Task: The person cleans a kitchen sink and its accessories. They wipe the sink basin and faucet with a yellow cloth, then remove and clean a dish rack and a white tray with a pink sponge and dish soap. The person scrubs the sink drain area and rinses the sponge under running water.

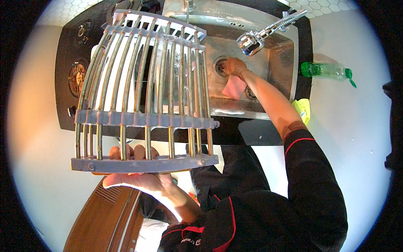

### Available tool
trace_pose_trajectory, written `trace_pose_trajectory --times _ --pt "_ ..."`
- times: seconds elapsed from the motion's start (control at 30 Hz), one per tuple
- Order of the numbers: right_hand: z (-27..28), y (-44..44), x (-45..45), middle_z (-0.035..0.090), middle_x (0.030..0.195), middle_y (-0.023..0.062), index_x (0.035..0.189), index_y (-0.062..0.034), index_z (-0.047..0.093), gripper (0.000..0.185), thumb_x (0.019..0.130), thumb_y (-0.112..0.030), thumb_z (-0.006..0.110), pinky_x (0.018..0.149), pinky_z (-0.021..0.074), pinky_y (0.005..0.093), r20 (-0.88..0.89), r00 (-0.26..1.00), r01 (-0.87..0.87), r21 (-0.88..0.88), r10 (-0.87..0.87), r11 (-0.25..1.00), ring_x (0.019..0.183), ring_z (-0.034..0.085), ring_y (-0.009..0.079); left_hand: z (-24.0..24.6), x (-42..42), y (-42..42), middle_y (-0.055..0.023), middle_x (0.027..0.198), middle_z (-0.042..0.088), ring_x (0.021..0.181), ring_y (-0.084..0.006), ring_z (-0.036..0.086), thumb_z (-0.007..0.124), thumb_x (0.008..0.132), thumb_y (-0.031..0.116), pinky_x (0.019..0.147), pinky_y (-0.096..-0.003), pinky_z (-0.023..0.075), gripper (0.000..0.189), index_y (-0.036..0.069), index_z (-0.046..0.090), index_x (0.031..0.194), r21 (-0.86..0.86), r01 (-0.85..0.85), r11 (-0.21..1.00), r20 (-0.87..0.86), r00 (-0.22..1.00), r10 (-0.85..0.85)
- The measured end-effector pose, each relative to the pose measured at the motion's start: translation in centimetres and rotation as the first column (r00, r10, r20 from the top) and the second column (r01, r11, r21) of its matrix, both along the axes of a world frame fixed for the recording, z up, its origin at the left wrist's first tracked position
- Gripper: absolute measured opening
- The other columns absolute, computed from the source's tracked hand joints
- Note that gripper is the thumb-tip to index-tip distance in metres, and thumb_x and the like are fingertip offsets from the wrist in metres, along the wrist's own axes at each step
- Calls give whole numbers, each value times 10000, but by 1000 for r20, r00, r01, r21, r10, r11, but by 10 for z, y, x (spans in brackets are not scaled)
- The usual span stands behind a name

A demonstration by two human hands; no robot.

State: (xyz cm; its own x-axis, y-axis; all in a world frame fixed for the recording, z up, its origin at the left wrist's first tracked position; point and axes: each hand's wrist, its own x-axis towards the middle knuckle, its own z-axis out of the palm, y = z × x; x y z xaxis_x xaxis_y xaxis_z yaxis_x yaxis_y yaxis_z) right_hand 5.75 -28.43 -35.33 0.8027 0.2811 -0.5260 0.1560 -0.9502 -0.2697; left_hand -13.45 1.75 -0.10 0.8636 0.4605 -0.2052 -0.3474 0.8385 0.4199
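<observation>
My left hand [148,182] holds up a dish rack [144,119] of metal rods and grey plastic crossbars by its lower bar. The fingers curl up behind the bar and the thumb lies below it. Some suds cling to the rods. The rack hangs over the counter and the left part of the stainless-steel sink [217,47]. Down in the sink, my right hand [236,66] reaches to the drain [220,66], its fingertips hidden at the opening. A pink cloth [234,88] lies just below that hand. Beside the cloth sits a round sink strainer [250,93], partly covered by my forearm.
A chrome faucet head [250,42] hangs over the sink's upper right. A green-capped clear bottle [327,70] and a yellow cloth or packet [303,110] are at the right. Gas burners [78,77] are set in the dark counter [63,104] at left. A brown wooden cabinet [97,220] stands lower left.
</observation>
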Motion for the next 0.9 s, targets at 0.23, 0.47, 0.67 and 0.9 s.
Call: trace_pose_trajectory --times 0.23,0.47,0.67,0.9 --pt "-35 15 -7 757 1036 186 970 -104 792 263 809 -255 649 894 582 480 -31 983 179 -10 -179 984 977 722 410 -8 -3 9 0 875 621 613 -86 308 695 879 633 479 -264 252 698 79 626 1298 67 83 994 42 995 -86" --pt "-20 8 -14 759 1033 169 1045 -174 778 247 831 -210 658 909 565 490 -50 941 338 144 -334 930 1002 722 378 -1 -2 3 -14 905 634 628 -98 326 687 881 641 487 -262 285 713 88 615 1324 26 24 999 27 999 -24" --pt "23 -16 -13 752 1024 168 950 -167 762 284 922 -423 639 817 572 518 47 962 264 103 -270 959 950 717 415 5 -3 -5 2 799 547 622 -103 323 676 884 652 469 -262 270 709 96 610 1318 0 -10 1000 28 1000 10" --pt "55 -67 -16 743 937 177 1014 -147 728 174 858 -222 707 820 555 489 6 953 299 172 -304 939 939 717 377 15 0 -15 38 626 453 533 -54 346 658 871 681 390 -188 276 686 110 615 1249 201 -157 967 -213 957 199"
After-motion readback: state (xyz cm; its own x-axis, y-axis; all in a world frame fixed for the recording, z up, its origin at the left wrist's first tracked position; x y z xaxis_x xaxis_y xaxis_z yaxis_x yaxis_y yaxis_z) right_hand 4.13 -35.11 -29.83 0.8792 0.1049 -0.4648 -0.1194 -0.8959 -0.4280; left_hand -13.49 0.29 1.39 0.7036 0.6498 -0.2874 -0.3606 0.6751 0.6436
